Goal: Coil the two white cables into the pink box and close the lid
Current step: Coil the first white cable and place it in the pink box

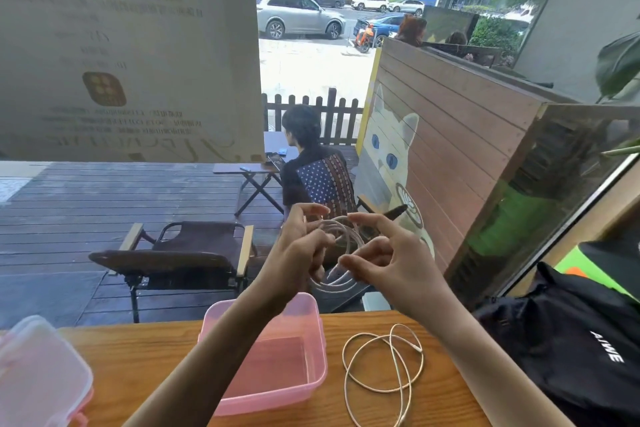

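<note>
One cable was mid-coil above the box: left hand curled round the loops, right hand pinching the loose end. Next, likely lowering it in.

Forearms raised forward, left hand gripping the white cable, right hand pinching it with bent fingers.

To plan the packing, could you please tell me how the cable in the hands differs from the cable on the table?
The held cable is a compact coil, gripped by the left hand in the air; the table cable lies untouched in loose loops beside the pink box. Both are white; neither is in the box.
</note>
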